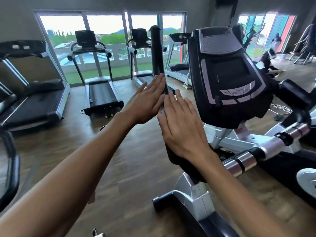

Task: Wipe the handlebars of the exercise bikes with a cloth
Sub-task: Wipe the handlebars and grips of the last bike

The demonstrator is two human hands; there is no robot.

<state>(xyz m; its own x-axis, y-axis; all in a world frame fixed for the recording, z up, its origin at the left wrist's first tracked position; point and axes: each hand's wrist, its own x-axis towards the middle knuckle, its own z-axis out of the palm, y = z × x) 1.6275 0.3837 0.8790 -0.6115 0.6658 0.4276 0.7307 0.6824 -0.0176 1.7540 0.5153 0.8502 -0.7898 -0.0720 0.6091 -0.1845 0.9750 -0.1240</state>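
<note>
- We see the black handlebar [156, 50] of the exercise bike [227, 77] rising upright just left of the console, its lower stretch covered by both hands, so we cannot follow it down to its joint.
- The left hand [148, 101] lies flat against the left side of the bar, fingers straight and together, curled round nothing.
- The right hand [177, 124] lies flat on the bar's right side, lower down, fingers straight and slightly spread; we cannot see its palm.
- A dark cloth [176, 159] seems to hang beneath the right palm and wrist; against the black bar we cannot be sure where cloth ends and padding begins, nor whether the thumb pins it.
- The bike's right handlebar [256, 151], chrome-banded and black, runs off towards the right edge, and its seat end is cut off.
- We count three treadmills [102, 93] facing the windows [109, 31], plus a larger one [32, 103] at left whose front is cropped by the frame.
- A curved black bar [12, 170] at the far left edge belongs to a machine we cannot identify.
- The far right corner holds blurred equipment [304, 48] too smeared to count.
- We count two hands and one console.
</note>
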